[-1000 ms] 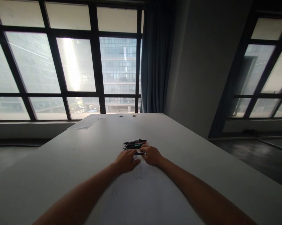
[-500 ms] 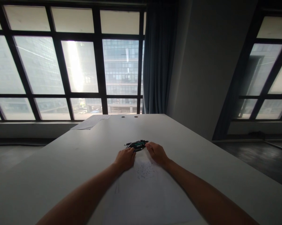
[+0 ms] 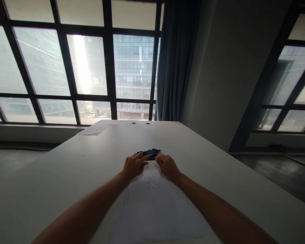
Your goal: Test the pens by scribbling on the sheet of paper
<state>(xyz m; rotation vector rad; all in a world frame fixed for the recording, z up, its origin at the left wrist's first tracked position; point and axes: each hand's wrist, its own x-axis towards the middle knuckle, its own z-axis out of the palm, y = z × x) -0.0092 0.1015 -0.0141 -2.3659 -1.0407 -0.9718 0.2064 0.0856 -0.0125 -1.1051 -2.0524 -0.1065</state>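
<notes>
A small heap of dark pens [image 3: 152,153], some with green parts, lies on the white table just beyond a sheet of paper. My left hand [image 3: 134,166] reaches over the near left side of the heap. Its fingers stretch across the pens and its thumb stands apart below them. At the right end of the heap, my right hand [image 3: 169,166] has its fingers bent and closed on the pens. Beneath my forearms lies the white paper [image 3: 162,210], with many short dark marks near its top and a few thin lines at the left.
More printed sheets [image 3: 93,129] rest at the table's far left edge. Two small round discs [image 3: 133,123] sit near the far end of the white table [image 3: 200,162]. Behind stand large windows, a dark curtain [image 3: 176,67] and a grey wall.
My left hand has opened, with its fingers now reaching further over the pens and its thumb apart. The pens lie closer together. The view has tilted slightly.
</notes>
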